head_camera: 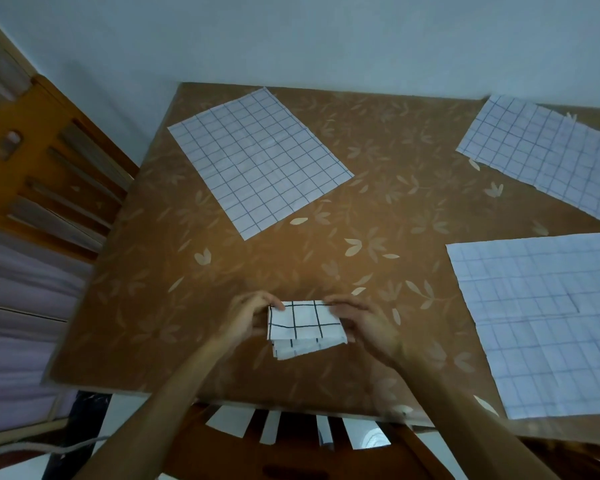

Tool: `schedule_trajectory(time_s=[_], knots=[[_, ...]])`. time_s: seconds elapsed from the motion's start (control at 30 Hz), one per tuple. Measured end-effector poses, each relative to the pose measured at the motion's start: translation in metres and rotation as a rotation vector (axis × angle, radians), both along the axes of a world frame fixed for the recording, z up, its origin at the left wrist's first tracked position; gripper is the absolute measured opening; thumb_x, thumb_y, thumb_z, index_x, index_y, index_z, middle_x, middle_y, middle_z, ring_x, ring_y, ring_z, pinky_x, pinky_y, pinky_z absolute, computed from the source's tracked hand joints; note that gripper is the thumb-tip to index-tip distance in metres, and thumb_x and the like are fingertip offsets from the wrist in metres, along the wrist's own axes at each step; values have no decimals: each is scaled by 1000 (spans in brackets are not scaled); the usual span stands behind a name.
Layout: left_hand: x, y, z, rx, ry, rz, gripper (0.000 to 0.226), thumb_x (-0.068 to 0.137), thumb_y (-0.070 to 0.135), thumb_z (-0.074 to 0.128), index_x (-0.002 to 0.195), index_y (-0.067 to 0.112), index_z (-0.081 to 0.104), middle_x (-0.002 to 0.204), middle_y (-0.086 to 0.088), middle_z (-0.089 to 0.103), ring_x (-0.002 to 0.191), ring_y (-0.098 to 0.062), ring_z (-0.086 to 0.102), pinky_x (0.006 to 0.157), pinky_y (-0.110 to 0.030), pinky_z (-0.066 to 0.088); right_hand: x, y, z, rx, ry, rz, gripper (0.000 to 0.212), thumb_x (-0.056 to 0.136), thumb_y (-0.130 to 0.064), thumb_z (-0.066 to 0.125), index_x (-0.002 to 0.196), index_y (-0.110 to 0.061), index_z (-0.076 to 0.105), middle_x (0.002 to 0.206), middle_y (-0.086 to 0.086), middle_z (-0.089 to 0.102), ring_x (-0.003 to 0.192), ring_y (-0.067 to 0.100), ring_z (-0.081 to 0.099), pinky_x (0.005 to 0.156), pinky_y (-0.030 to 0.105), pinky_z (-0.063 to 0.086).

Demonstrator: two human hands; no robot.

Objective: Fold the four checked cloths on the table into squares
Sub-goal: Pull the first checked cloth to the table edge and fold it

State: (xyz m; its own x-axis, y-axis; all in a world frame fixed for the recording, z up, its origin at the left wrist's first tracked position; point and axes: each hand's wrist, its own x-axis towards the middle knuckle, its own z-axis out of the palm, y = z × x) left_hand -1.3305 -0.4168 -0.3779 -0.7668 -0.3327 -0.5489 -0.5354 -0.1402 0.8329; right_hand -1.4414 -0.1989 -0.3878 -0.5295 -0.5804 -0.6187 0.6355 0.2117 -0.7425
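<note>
A small folded white cloth with black checks (302, 327) lies near the table's front edge, several layers thick, its lower layers sticking out at the bottom. My left hand (246, 320) grips its left edge and my right hand (364, 327) grips its right edge. Three more checked cloths lie flat and unfolded: one (257, 157) at the back left, one (548, 157) at the back right running off the frame, and a large one (541, 320) at the right.
The table (378, 202) has a brown cover with a pale leaf pattern and stands against a pale wall. A wooden chair back (291, 445) is at the front edge below my arms. Another wooden chair (49, 161) stands left of the table.
</note>
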Motion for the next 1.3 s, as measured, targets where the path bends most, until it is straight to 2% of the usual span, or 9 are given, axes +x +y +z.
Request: schedule_trajectory(time_s=[0.1,0.2,0.33,0.53,0.7,0.8,0.9,1.07,1.3], knots=[[2,2,-10,-222,15,-161,8,91,17,69,97,20,73,102,5,72,97,-11,68,77,-23,57,3,0,-24,211,259,63,29,90,-7,67,117,-17,66,110,7,71,98,24,71,76,35,61],[8,12,-30,-376,64,-236,25,85,10,75,106,23,69,105,15,65,89,-3,66,70,-17,54,11,-3,-41,450,539,185,39,89,-16,65,126,-23,57,112,-1,69,100,20,67,91,41,56],[14,24,-68,-739,127,-374,32,82,11,75,111,18,66,122,-2,56,102,-16,59,86,-26,45,29,-6,-54,582,865,270,46,93,-20,56,137,-24,43,117,1,61,101,21,60,82,41,55],[19,30,-86,-1350,247,-641,30,90,16,60,120,11,65,142,-20,52,127,-35,53,99,-47,51,42,-13,-69,787,1167,281,39,86,-10,64,124,-6,55,119,15,56,102,33,57,80,42,56],[28,34,-107,-1330,135,-894,56,93,27,36,145,7,39,153,-16,41,139,-30,46,109,-51,43,62,-26,-82,700,1440,499,60,81,-20,72,137,-8,54,147,13,50,134,30,50,107,44,41],[32,34,-113,-1268,83,-894,58,97,31,38,150,6,34,158,-13,30,145,-27,36,115,-48,29,73,-31,-102,660,1327,656,65,101,-41,38,155,-10,23,163,8,19,151,22,18,121,43,25],[34,28,-110,-1250,107,-885,61,98,38,36,153,12,32,161,-8,27,149,-23,29,116,-47,25,70,-26,-104,754,1301,688,64,104,-47,12,156,-11,18,164,7,13,152,20,14,119,41,22],[42,19,-104,-1219,67,-853,65,101,47,33,158,25,12,167,-1,5,154,-20,2,123,-48,10,59,-1,-98,867,1314,695,70,100,-51,30,156,-10,20,164,7,13,152,22,14,120,41,12],[36,39,-103,-1275,18,-856,70,94,37,37,156,7,21,165,-14,14,153,-29,13,119,-55,18,63,-18,-78,856,1350,580,62,99,-35,25,153,-3,24,162,15,19,151,28,17,119,46,19]])
